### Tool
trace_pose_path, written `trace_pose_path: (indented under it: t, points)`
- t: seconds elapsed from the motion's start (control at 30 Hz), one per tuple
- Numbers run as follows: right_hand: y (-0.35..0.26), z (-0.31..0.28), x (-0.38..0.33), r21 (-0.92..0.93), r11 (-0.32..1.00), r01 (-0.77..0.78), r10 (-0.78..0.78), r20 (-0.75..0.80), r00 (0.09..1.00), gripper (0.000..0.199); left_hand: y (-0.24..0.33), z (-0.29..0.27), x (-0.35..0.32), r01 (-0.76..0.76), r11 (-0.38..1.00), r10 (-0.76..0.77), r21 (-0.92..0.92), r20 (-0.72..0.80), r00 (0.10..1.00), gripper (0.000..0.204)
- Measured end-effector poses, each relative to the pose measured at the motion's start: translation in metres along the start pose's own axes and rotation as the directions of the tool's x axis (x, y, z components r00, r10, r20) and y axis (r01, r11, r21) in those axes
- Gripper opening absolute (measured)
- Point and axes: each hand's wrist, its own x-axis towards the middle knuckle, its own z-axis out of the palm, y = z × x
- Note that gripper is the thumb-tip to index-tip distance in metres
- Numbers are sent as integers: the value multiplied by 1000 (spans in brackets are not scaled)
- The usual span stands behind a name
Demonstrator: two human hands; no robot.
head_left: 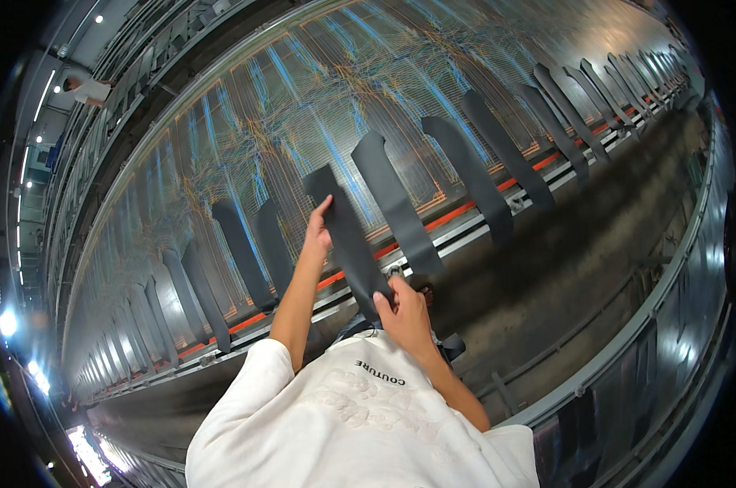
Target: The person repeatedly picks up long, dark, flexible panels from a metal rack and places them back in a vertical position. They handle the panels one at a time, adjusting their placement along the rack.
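A long, flat dark grey strip of flexible-looking material (347, 236) slants from the long table toward my body. My left hand (319, 226) grips its left edge near the far end, thumb on top and the other fingers mostly hidden. At the near end, my right hand (404, 313) pinches the strip between thumb and fingers. Just right of it lies a similar grey strip (396, 203) with an angled far end, its near end hanging over the table's edge. Another such strip (244, 256) lies to the left.
Several more grey strips (469, 175) line the long table (319, 106), which carries blue and orange projected-looking lines. A red band (453, 215) and a metal rail (457, 234) run along its near edge. Behind me curves another metal-edged table (620, 346). A person (89, 90) stands far left.
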Motion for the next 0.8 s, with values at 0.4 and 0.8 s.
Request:
trace_pose_path:
  t: [0.4, 0.8]
  points:
    - [104, 25, 78, 39, 964, -262, 252, 172, 952, 24, 110, 48, 81, -206, 661, 565, 721, -298, 770, 50]
    - [144, 63, 149, -245, 952, -183, 184, -20, 983, 31, 116, 28, 170, 136, 74, 868, 988, -131, 480, 100]
